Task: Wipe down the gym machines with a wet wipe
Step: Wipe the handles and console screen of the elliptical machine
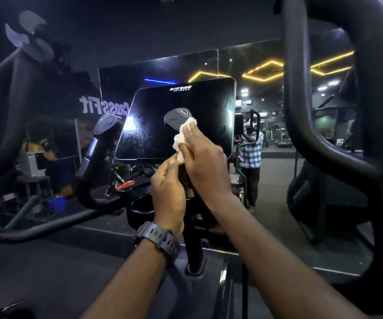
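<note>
A black gym machine stands in front of me, its glossy console (199, 97) streaked with wet smears. My right hand (205, 162) wraps a crumpled white wet wipe (184, 134) around the right grip handle, just below its grey end cap (177, 117). Lower on the same handle, my left hand (168, 192), with a black watch on the wrist, grips the stem. The second handle, with its own grey cap (105, 122), rises to the left, untouched.
Thick black moving arms curve up at the far left (4, 100) and far right (337, 125). A cup holder (141, 207) sits below the console. Behind the machine a wall mirror (268, 93) reflects a person, yellow ceiling lights and other equipment.
</note>
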Available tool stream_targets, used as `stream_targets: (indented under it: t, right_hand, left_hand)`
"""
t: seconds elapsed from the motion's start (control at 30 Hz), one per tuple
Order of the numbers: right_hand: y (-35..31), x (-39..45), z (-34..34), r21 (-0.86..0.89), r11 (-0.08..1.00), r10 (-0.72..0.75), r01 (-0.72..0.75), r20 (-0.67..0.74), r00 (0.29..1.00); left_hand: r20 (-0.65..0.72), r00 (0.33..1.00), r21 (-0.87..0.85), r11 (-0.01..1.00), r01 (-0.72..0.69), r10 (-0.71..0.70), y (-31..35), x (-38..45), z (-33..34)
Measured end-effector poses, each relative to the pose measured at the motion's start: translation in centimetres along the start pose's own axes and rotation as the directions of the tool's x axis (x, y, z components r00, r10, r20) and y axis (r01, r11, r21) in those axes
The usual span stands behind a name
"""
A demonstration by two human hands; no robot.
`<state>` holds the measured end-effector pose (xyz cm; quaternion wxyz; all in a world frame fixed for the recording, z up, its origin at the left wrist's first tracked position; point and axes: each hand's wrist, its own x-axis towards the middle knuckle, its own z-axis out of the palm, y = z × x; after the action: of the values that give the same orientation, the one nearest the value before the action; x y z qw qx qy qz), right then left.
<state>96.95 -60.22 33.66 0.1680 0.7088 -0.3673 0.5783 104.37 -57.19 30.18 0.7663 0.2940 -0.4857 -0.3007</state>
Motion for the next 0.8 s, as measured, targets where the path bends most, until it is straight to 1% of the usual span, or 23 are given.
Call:
stream_targets:
  t: [0.1, 0.17, 0.23, 0.3, 0.37, 0.4, 0.47, 0.53, 0.57, 0.67, 0.73, 0.8]
  right_hand:
    - [0.1, -6.1, -1.3, -0.089, 0.996, 0.016, -0.011, 0.051, 0.999]
    - [0.1, -9.0, -1.9, -0.104, 0.994, 0.053, -0.045, 0.077, 0.996]
    - [-0.2, -6.3, -1.3, -0.131, 0.988, 0.094, -0.086, 0.059, 0.994]
    - [-0.7, -1.4, -0.2, -0.143, 0.981, 0.140, -0.128, 0.079, 0.987]
    - [-0.6, 1.0, 0.1, -0.086, 0.977, 0.204, -0.195, 0.109, 0.973]
    - [-0.5, 0.3, -0.1, -0.043, 0.971, 0.238, -0.235, 0.113, 0.965]
    - [-0.3, -3.8, -0.8, -0.006, 0.966, 0.257, -0.257, 0.084, 0.963]
    - [-0.3, -7.1, -1.3, 0.012, 0.965, 0.260, -0.262, 0.085, 0.962]
    - [0.0, -7.0, -0.9, 0.036, 0.961, 0.268, -0.273, 0.091, 0.959]
    - [0.5, -2.2, 0.3, 0.141, 0.921, 0.338, -0.362, 0.171, 0.926]
    - [1.0, -0.4, 0.8, 0.213, 0.914, 0.306, -0.344, 0.194, 0.932]
    - [1.0, -2.0, -0.2, 0.276, 0.896, 0.289, -0.348, 0.232, 0.929]
  left_hand:
    - [0.013, 1.000, 0.023, 1.000, 0.009, -0.009, 0.0, 0.7, -0.5]
    - [0.029, 1.000, 0.079, 0.997, -0.007, 0.005, 0.1, 1.3, -0.5]
    - [0.007, 1.000, 0.121, 0.992, -0.018, 0.017, 0.1, 1.9, -0.2]
    - [-0.014, 1.000, 0.146, 0.989, -0.024, 0.027, 0.0, 2.6, -0.3]
    - [-0.008, 1.000, 0.170, 0.985, -0.009, 0.011, 0.1, 2.9, -0.6]
    - [0.005, 1.000, 0.165, 0.986, -0.001, 0.000, 0.3, 2.8, -0.7]
    - [0.027, 1.000, 0.153, 0.988, 0.010, -0.014, 0.5, 2.5, -0.9]
    - [0.052, 0.998, 0.187, 0.982, 0.010, -0.020, 0.9, 2.1, -0.7]
    - [0.060, 0.998, 0.207, 0.978, 0.001, -0.013, 1.1, 2.0, -0.6]
    - [0.036, 0.998, 0.282, 0.958, -0.051, 0.043, 1.5, 2.0, -0.4]
    - [0.040, 0.997, 0.296, 0.953, -0.068, 0.059, 1.4, 1.9, -0.5]
    - [0.052, 0.998, 0.275, 0.960, -0.047, 0.034, 1.0, 1.8, -0.6]
